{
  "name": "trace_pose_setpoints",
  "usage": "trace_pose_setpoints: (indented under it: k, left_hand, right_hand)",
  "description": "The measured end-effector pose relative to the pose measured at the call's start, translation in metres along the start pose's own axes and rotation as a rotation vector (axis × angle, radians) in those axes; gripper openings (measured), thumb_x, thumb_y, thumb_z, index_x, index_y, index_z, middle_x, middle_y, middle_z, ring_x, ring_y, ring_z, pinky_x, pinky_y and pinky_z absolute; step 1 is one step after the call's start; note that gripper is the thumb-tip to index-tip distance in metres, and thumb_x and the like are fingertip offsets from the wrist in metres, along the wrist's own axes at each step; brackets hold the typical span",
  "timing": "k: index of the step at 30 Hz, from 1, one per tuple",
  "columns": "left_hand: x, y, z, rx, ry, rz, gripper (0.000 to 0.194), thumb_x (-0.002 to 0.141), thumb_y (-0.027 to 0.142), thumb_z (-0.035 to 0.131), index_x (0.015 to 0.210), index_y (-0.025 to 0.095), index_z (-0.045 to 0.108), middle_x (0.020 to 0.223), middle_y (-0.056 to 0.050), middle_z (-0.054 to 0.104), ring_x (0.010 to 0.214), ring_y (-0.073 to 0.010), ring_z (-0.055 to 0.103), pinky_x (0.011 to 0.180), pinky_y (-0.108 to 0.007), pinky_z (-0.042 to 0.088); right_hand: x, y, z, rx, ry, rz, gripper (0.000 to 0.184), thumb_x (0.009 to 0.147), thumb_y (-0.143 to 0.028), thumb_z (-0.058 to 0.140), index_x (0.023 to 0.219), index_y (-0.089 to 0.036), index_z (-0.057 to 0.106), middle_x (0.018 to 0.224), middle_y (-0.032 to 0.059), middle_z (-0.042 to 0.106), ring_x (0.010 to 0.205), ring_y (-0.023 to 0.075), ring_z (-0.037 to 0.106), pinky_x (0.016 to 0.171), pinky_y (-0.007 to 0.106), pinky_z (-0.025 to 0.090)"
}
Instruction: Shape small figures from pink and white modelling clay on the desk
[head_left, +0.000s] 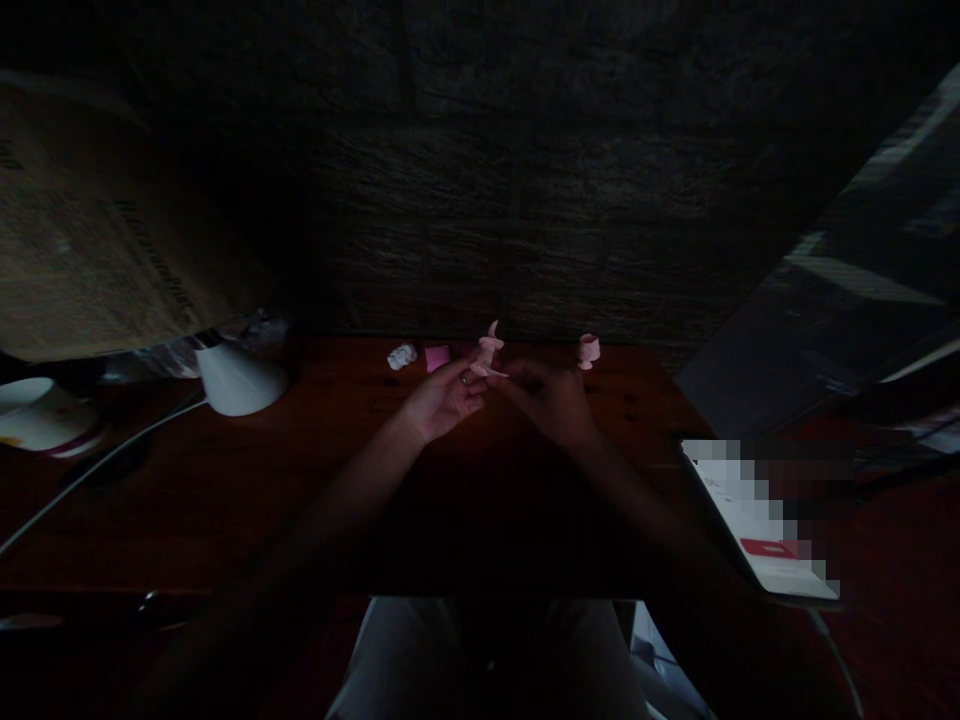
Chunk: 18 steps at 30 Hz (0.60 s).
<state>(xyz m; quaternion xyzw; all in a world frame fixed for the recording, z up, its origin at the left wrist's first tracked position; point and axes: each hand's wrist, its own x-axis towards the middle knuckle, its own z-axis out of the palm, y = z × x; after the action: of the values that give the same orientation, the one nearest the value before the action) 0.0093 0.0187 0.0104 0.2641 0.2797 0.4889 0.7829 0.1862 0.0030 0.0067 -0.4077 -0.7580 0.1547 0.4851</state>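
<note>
My left hand (448,402), palm partly up, holds a small pale pink clay piece (487,350). The piece has a flared rim, a narrower body and a curved pointed bit sticking up on top. My right hand (553,400) is closed in a pinch at the piece's lower edge. A thin pale strip (498,376) shows at its fingertips; I cannot tell whether it is part of the clay or a separate tool. Behind my right hand stands a small pink clay cup (589,348) on a foot. Left of the held piece lie a flat pink clay block (437,358) and a crumpled white lump (402,356).
The brown wooden table (300,500) meets a dark brick-patterned wall (465,200). To the left are a white cone-shaped lamp base (241,380) with its cord, a paper cup (41,415) and a large brown bag (112,230). A lit screen (757,530) lies at the right edge.
</note>
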Motion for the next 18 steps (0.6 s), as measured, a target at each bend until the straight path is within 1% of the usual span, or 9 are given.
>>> trace_pose_setpoints:
  k: [4, 7, 11, 13, 16, 18]
  left_hand:
    - [0.001, 0.0, 0.0, -0.001, -0.009, 0.011, 0.005, 0.084, 0.017, 0.072, 0.087, 0.015, 0.068, 0.072, 0.0, 0.066, 0.058, -0.0068, 0.059, 0.049, -0.018, 0.041]
    - [0.001, 0.001, 0.0, -0.002, -0.012, 0.021, 0.011, 0.084, 0.017, 0.073, 0.094, 0.015, 0.069, 0.071, 0.002, 0.065, 0.056, -0.0057, 0.057, 0.048, -0.017, 0.039]
    - [0.001, 0.001, -0.001, 0.048, -0.009, 0.039, 0.014, 0.081, 0.018, 0.077, 0.092, 0.015, 0.07, 0.076, 0.001, 0.067, 0.059, -0.0056, 0.058, 0.05, -0.017, 0.039]
    - [0.002, 0.001, -0.002, 0.076, -0.014, 0.059, 0.016, 0.08, 0.02, 0.079, 0.093, 0.016, 0.07, 0.081, 0.0, 0.069, 0.062, -0.0062, 0.06, 0.052, -0.017, 0.04]
    - [0.004, 0.001, -0.004, 0.084, -0.001, 0.094, 0.017, 0.08, 0.02, 0.08, 0.093, 0.016, 0.069, 0.084, 0.0, 0.071, 0.063, -0.0062, 0.062, 0.053, -0.017, 0.043]
    - [0.006, 0.0, -0.005, 0.083, 0.025, 0.121, 0.016, 0.079, 0.018, 0.08, 0.091, 0.017, 0.069, 0.083, 0.0, 0.071, 0.064, -0.0068, 0.063, 0.055, -0.017, 0.044]
  right_hand:
    - [0.0, 0.001, 0.0, 0.076, 0.006, 0.017, 0.018, 0.085, -0.037, 0.075, 0.096, -0.022, 0.073, 0.092, 0.0035, 0.079, 0.077, 0.0184, 0.074, 0.071, 0.029, 0.056]
    - [0.0, -0.001, -0.002, 0.109, 0.024, 0.019, 0.018, 0.086, -0.036, 0.075, 0.096, -0.022, 0.072, 0.092, 0.0032, 0.078, 0.076, 0.0173, 0.073, 0.07, 0.028, 0.056]
    - [-0.001, -0.002, -0.002, 0.144, -0.031, 0.039, 0.017, 0.09, -0.037, 0.07, 0.095, -0.022, 0.072, 0.089, 0.0027, 0.077, 0.069, 0.0152, 0.071, 0.064, 0.026, 0.054]
    - [-0.001, 0.0, -0.001, 0.182, -0.044, 0.062, 0.019, 0.089, -0.039, 0.07, 0.096, -0.022, 0.072, 0.09, 0.0027, 0.077, 0.065, 0.0138, 0.069, 0.061, 0.026, 0.054]
    - [0.001, 0.007, 0.0, 0.256, -0.063, 0.099, 0.026, 0.085, -0.041, 0.073, 0.102, -0.021, 0.07, 0.096, 0.0039, 0.077, 0.069, 0.0143, 0.07, 0.06, 0.025, 0.054]
    - [0.003, 0.014, 0.0, 0.257, -0.073, 0.141, 0.033, 0.082, -0.04, 0.076, 0.109, -0.021, 0.068, 0.096, 0.0045, 0.077, 0.07, 0.0149, 0.07, 0.06, 0.025, 0.054]
